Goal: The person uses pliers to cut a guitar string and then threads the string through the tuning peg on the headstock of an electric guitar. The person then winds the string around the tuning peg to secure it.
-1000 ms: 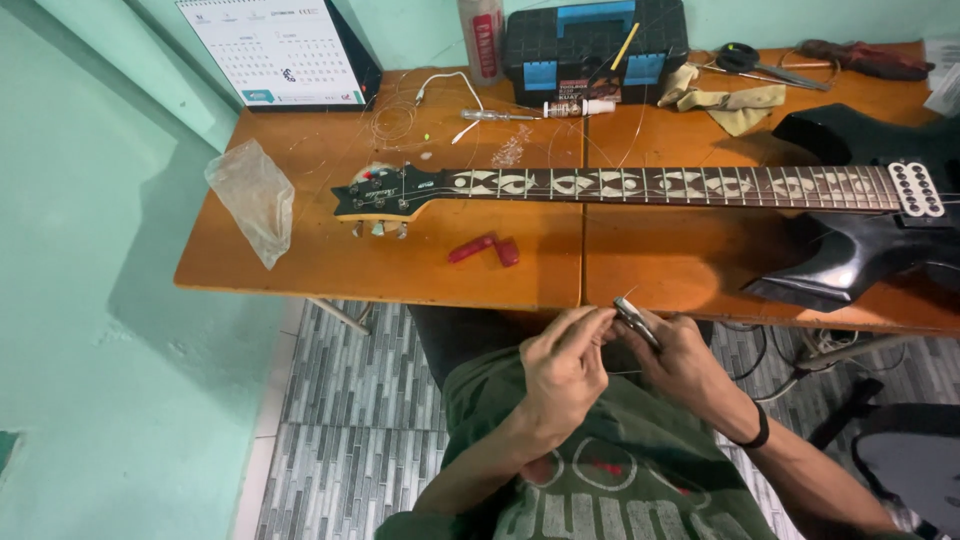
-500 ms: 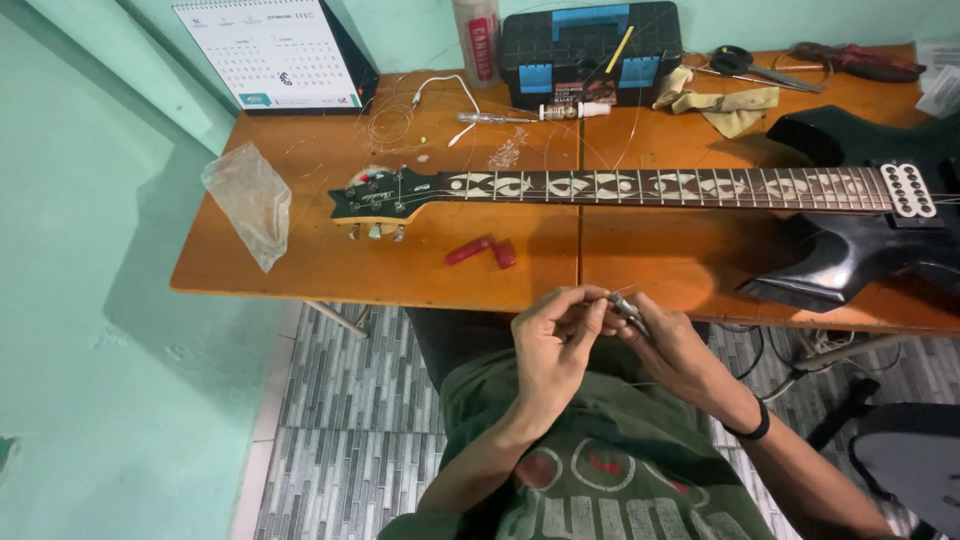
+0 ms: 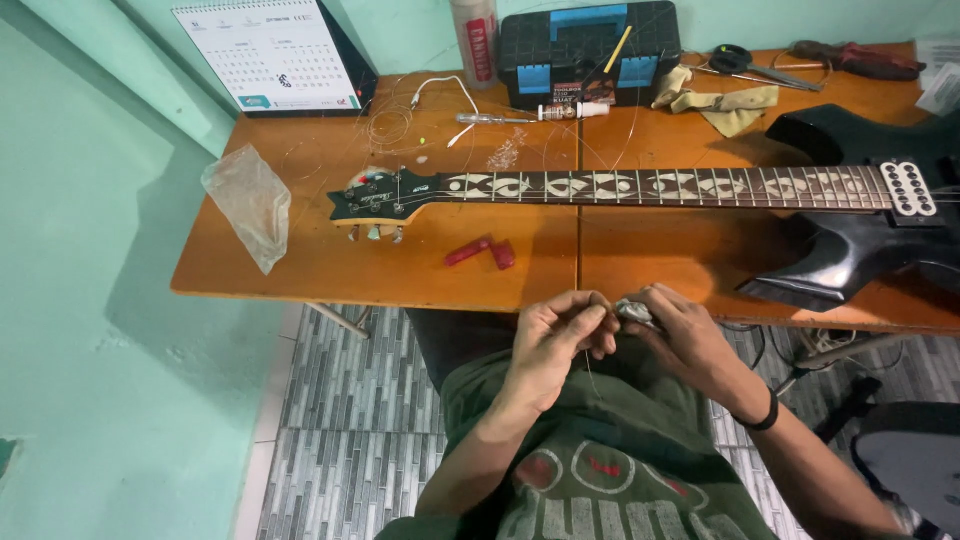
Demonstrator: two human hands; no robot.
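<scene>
Both hands (image 3: pixel 620 330) pinch small silvery packet (image 3: pixel 633 311) below table edge (image 3: pixel 400 297)

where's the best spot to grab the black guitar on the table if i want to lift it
Probably two holds. Take the black guitar around its slim neck just past the headstock, coming from the near table edge, where the wood is bare apart from a small red tool. Support the body from below at its near side, which overhangs the table.
</scene>
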